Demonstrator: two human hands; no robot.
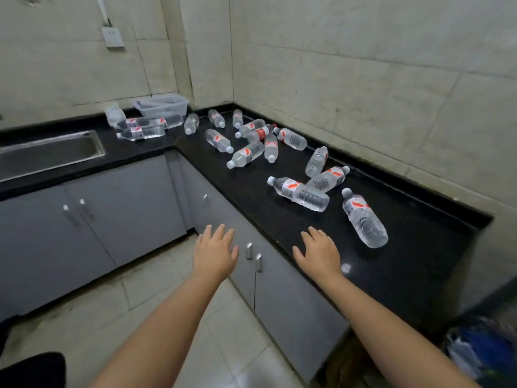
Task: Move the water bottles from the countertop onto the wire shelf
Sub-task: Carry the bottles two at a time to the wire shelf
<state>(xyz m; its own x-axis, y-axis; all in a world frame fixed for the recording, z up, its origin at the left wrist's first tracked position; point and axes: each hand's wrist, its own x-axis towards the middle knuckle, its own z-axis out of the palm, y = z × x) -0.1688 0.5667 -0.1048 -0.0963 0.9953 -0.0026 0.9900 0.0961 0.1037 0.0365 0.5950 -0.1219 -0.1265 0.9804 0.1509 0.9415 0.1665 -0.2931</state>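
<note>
Hands are hovering open and empty: left hand (215,252) off the black stone bench (419,264), right hand (319,254) nearer the closest clear plastic water bottle (363,218), lying ahead-right, cap pointing away.

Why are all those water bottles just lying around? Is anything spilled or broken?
The water bottles all lie tipped on their sides, scattered at random angles across the black countertop, a few touching or overlapping. No spill or damage shows. Both hands are open and hold nothing.
</note>
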